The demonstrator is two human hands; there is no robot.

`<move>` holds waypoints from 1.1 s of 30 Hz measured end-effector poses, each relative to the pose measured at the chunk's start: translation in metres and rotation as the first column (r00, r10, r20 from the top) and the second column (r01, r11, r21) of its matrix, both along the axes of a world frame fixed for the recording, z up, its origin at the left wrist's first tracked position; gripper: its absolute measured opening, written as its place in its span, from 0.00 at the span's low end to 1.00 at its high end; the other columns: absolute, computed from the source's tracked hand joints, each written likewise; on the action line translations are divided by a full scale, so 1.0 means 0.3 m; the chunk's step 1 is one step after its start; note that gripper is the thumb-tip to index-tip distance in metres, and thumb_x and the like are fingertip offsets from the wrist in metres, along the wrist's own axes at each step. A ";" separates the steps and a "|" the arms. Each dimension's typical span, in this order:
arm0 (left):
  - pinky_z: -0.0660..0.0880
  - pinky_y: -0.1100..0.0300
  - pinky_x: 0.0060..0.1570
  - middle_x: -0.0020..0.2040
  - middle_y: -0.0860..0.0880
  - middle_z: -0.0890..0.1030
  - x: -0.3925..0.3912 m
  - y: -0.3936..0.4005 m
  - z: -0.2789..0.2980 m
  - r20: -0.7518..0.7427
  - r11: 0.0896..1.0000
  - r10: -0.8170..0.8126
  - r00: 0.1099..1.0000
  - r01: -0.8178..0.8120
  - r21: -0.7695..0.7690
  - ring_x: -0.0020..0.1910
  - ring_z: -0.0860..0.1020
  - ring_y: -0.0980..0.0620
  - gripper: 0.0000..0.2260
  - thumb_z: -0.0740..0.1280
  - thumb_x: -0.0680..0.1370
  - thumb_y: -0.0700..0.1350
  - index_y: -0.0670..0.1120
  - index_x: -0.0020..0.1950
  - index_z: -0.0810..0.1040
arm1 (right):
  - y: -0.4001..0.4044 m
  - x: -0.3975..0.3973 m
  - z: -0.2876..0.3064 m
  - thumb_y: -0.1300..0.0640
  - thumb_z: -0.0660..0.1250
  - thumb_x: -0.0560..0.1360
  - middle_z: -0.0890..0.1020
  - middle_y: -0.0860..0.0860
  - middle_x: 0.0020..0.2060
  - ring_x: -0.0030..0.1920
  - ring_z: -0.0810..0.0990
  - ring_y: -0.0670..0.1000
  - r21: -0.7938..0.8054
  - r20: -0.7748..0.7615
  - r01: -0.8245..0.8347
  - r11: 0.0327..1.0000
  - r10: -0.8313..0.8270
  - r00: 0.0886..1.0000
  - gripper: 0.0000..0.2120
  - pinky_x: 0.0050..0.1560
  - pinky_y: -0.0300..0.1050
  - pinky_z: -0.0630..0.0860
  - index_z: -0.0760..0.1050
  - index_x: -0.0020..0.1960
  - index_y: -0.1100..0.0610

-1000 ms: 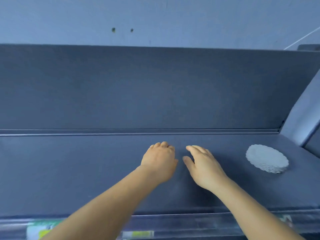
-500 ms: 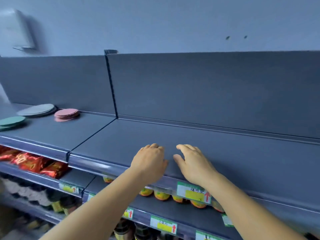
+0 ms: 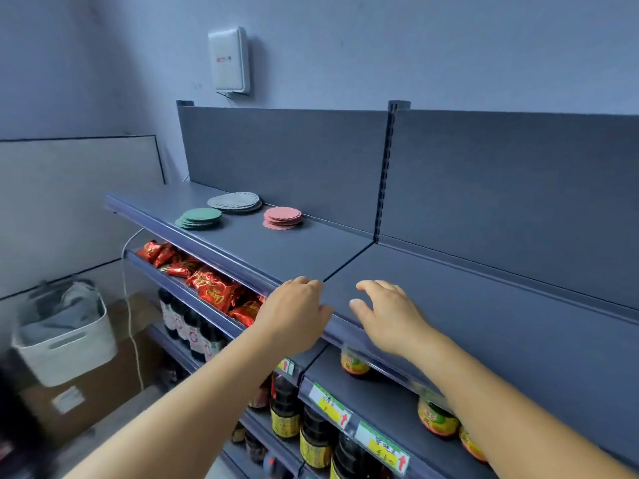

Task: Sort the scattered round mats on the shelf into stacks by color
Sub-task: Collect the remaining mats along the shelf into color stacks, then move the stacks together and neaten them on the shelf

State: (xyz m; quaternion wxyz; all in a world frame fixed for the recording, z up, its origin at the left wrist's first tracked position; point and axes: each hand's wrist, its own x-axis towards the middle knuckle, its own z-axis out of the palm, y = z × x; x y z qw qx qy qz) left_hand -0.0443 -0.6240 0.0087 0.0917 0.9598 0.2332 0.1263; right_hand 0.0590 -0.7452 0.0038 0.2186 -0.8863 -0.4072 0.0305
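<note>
1. Left hand at near front edge of top shelf, just left of the seam between the 2 shelf sections; fingers curled loosely, close together, tips over the edge, holding nothing.
2. Right hand just right of the seam, palm down on the shelf near its front edge; fingers slightly spread and relaxed, thumb out to the left, holding nothing.
3. Hands near each other, not touching.
4. 3 mat stacks on far left section of top shelf, well apart from both hands: green stack nearest the front edge, grey stack behind it toward the back panel, pink stack to the right.
5. Stacks separate, none touching; mats in each slightly offset.
6. Red snack packets on the shelf below, left.
7. Dark bottles under those; yellow-labelled jars lower right.
8. White basket on a cardboard box, far left.
9. White wall box above the shelving.
</note>
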 end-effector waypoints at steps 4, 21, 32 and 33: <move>0.71 0.55 0.60 0.68 0.48 0.72 -0.014 0.159 0.001 0.022 0.999 0.053 0.998 -0.053 -0.008 0.66 0.71 0.47 0.21 0.58 0.81 0.52 0.48 0.73 0.66 | 0.206 0.021 0.004 0.49 0.53 0.81 0.68 0.51 0.72 0.72 0.63 0.53 -0.001 0.014 -0.066 0.998 0.066 0.998 0.21 0.70 0.49 0.62 0.64 0.72 0.55; 0.71 0.52 0.61 0.66 0.46 0.73 0.325 0.823 0.007 -0.026 0.985 0.162 0.986 -0.163 -0.053 0.65 0.72 0.45 0.21 0.58 0.80 0.54 0.46 0.70 0.67 | 0.893 0.396 0.020 0.47 0.56 0.79 0.69 0.52 0.70 0.70 0.65 0.55 0.008 -0.024 -0.079 0.997 0.079 0.997 0.23 0.67 0.48 0.64 0.64 0.72 0.55; 0.69 0.52 0.62 0.66 0.44 0.72 0.573 1.099 -0.045 0.013 0.971 0.159 0.987 -0.154 -0.183 0.66 0.70 0.44 0.22 0.58 0.79 0.55 0.43 0.68 0.67 | 1.118 0.575 -0.009 0.45 0.58 0.78 0.74 0.55 0.65 0.64 0.73 0.59 0.014 -0.126 0.101 0.995 -0.098 0.987 0.23 0.60 0.51 0.71 0.63 0.68 0.57; 0.69 0.51 0.61 0.65 0.44 0.73 0.595 1.124 -0.050 0.015 0.968 0.158 0.987 -0.151 -0.202 0.65 0.71 0.44 0.21 0.58 0.79 0.55 0.44 0.67 0.67 | 1.138 0.588 -0.012 0.45 0.58 0.78 0.74 0.55 0.66 0.65 0.73 0.59 0.014 -0.141 0.126 0.992 -0.123 0.982 0.24 0.61 0.51 0.71 0.63 0.68 0.57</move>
